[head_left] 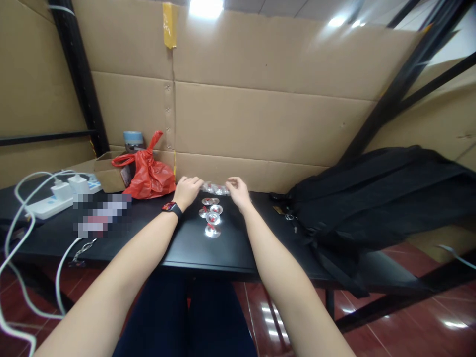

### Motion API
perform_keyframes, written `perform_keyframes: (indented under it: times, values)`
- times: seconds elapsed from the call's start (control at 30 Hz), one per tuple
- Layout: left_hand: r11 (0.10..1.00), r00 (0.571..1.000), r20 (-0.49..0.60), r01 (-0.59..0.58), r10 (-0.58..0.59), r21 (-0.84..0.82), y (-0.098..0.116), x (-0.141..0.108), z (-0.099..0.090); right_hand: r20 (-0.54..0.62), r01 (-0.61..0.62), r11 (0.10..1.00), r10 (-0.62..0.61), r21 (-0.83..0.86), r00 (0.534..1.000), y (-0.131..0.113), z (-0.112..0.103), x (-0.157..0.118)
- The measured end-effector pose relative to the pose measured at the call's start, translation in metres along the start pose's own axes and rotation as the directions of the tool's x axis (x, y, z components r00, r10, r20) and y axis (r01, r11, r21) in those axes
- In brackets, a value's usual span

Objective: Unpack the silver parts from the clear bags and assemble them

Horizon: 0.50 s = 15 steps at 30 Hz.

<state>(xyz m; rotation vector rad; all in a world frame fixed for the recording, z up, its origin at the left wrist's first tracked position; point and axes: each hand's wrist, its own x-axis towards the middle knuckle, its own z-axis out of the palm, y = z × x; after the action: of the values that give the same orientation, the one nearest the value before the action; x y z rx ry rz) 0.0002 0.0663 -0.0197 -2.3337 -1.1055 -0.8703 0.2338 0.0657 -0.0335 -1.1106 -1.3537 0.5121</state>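
At the far side of the black table (230, 253), my left hand (189, 191) and my right hand (238, 193) are on opposite ends of a clear plastic packet (214, 189). The fingers of both hands are closed at its ends. Inside the packet, shiny round pieces with bits of red show through. Several loose shiny discs with red centres (213, 218) lie on the table between my forearms, some overlapping, in a rough line toward me. A dark smartwatch (172, 208) is on my left wrist.
Left of my hands are a red plastic bag (148, 173), a cardboard box (109, 173), a blue-lidded jar (134, 140) and a white power strip (55, 202) with trailing cables. A black backpack (379, 198) covers the right side. Cardboard panels (260, 124) stand behind.
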Motion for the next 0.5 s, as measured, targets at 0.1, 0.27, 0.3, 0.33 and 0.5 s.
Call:
perform_keyframes:
  times: [0.1, 0.27, 0.3, 0.33, 0.5]
  values:
    - [0.989, 0.996, -0.023, 0.092, -0.09, 0.119, -0.022, -0.005, 0.006, -0.05, 0.041, 0.991, -0.047, -0.124, 0.998, 0.01, -0.005, 0.006]
    - [0.965, 0.985, -0.045, 0.174, -0.169, 0.197, -0.031, -0.007, 0.018, -0.074, 0.034, 0.976, -0.051, -0.216, 0.996, 0.018, -0.01, 0.009]
    - [0.963, 0.985, -0.027, 0.174, -0.173, 0.203, -0.031, -0.007, 0.021, -0.075, 0.03, 0.975, -0.047, -0.222, 0.996, 0.019, -0.01, 0.009]
    - [0.963, 0.984, 0.001, 0.172, -0.176, 0.206, -0.032, -0.006, 0.025, -0.074, 0.028, 0.973, -0.046, -0.229, 0.996, 0.019, -0.01, 0.009]
    - [0.974, 0.963, 0.189, 0.167, -0.194, 0.153, -0.041, 0.001, 0.044, -0.05, 0.039, 0.954, -0.056, -0.296, 0.997, 0.016, -0.01, 0.009]
